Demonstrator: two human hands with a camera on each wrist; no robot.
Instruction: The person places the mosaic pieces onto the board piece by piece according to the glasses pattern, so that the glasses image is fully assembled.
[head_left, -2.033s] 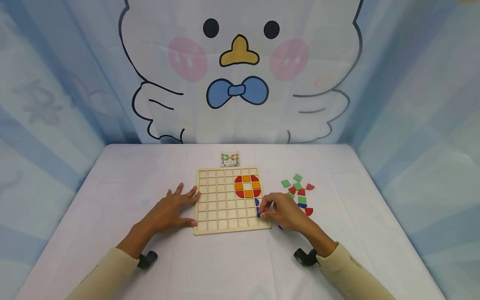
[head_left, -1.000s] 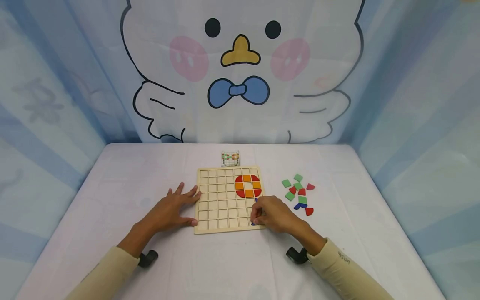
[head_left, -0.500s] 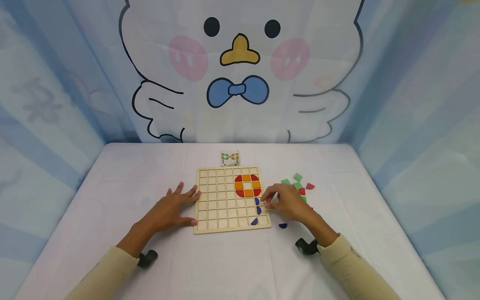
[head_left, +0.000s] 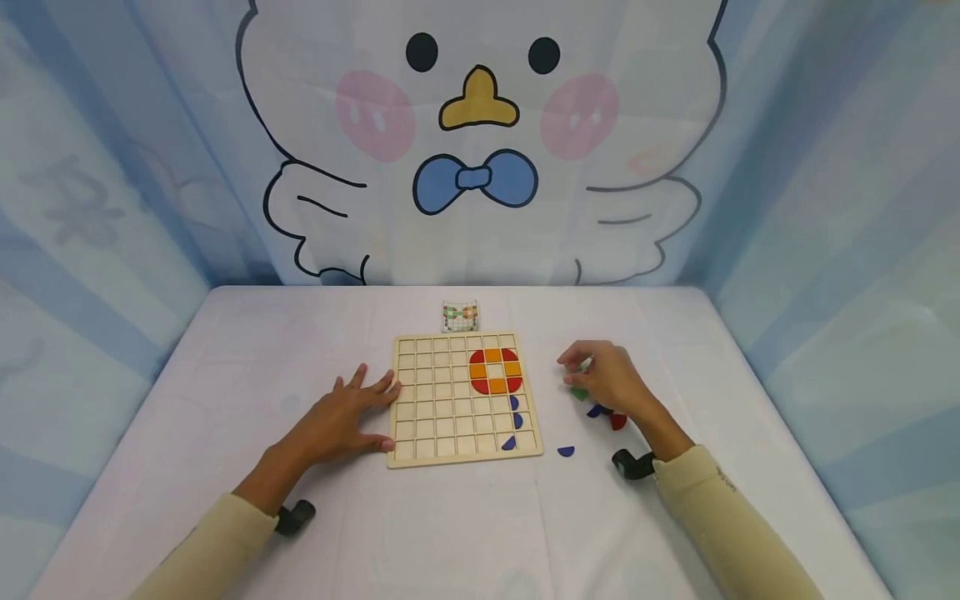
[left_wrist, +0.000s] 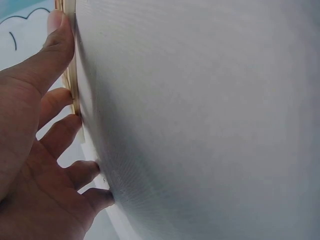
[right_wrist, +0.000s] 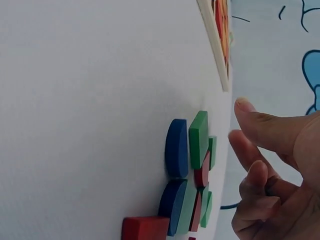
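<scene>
White tablecloth [head_left: 450,525] lay under the wooden grid board [head_left: 442,417]. Right hand [head_left: 607,379], fingers loosely curled and empty, had left it for the loose tiles [head_left: 600,410]; left hand [head_left: 337,425], fingers spread, steadied its edge.

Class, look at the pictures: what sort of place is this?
Probably a children's play or craft corner: a cartoon bird backdrop behind a cloth-covered table, with a wooden grid board and loose coloured tiles.

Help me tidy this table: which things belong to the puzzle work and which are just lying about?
In use:
wooden grid board, steadied by the left hand
loose tile pile, under the right hand
stray blue tile

Lying about:
small patterned card behind the board
white tablecloth
</scene>
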